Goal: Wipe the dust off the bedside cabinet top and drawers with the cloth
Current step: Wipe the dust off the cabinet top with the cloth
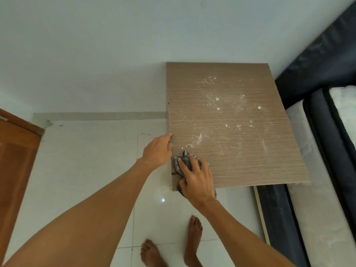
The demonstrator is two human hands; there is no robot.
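Observation:
The bedside cabinet top [240, 151] is a light brown wood-grain panel seen from above, standing against the white wall. White dust [217, 99] lies scattered over its middle and far part. My right hand [198, 180] presses a crumpled grey cloth [185, 160] onto the near left corner of the top. My left hand [159, 150] rests against the cabinet's left edge, fingers curled around it, holding no cloth. The drawers are hidden below the top.
A bed with a dark frame [327, 116] and white mattress [344, 105] stands right beside the cabinet. A brown wooden door [17, 151] is at the far left. My bare feet [192, 241] stand on the glossy white tiled floor [86, 160].

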